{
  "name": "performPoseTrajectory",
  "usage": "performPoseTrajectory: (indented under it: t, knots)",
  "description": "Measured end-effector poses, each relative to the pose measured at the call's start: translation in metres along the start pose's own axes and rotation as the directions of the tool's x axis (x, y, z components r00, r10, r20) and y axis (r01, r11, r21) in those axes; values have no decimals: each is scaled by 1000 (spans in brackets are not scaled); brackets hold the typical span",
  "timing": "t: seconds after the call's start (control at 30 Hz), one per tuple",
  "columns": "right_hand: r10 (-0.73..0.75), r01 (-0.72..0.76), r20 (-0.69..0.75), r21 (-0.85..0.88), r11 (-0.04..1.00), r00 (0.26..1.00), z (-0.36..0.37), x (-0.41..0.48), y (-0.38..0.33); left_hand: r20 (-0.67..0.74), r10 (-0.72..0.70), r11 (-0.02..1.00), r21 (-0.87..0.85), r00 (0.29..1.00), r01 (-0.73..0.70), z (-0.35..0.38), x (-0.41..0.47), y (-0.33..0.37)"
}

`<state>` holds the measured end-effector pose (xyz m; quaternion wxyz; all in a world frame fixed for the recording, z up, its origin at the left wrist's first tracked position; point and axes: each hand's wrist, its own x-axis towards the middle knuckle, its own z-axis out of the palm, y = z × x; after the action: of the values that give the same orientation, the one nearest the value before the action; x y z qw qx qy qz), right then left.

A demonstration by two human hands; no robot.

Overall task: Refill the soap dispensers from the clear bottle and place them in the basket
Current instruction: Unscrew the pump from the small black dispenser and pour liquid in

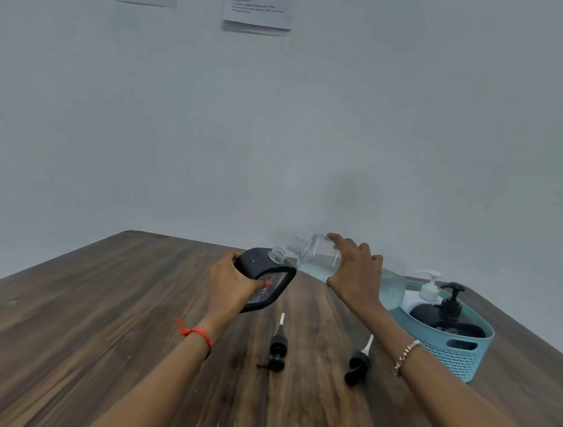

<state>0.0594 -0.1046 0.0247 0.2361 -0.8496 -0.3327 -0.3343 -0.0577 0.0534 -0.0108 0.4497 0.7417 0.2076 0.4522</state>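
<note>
— First, the left hand (pixel 232 286)?
— Curled round a black soap dispenser (pixel 261 268), thumb and fingers clasping the body. Held above the wooden table (pixel 90 332), tipped to the right, clear threaded neck uncapped.
— And the right hand (pixel 353 275)?
— Wrapped from above round the clear bottle (pixel 317 256). Tilted leftwards, nearly on its side, pale blue liquid pooled along the lower wall. Open mouth just beside the dispenser's neck and slightly above it.
— Pumps?
— Flat on the table, between the forearms: a black pump head (pixel 277 349) nearer the left arm, a second pump head (pixel 358 363) nearer the right. White dip tubes pointing away, towards the wall.
— Basket?
— Teal plastic basket (pixel 449 353) at the table's right, just beyond the right forearm. Inside, upright and side by side: a white pump dispenser (pixel 428 291) and a black pump dispenser (pixel 449 317).
— Anything else?
— Red thread (pixel 196 334) round the left wrist, beaded bracelet (pixel 405 354) round the right. Printed sheets (pixel 259 1) on the grey wall, text too small to read.
</note>
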Motion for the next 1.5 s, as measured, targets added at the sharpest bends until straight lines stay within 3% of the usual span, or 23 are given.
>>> performPoseTrajectory:
  t: [0.5, 1.5]
  knots:
    - [-39, 40, 13, -109, 993, 999, -5, -1, -6, 20, -3, 1000, 2, 1000, 3, -3, -7, 3]
    - [-100, 108, 57, -168, 980, 993, -3, 0, -14, 11, -36, 999, 5, 999, 36, -7, -14, 0]
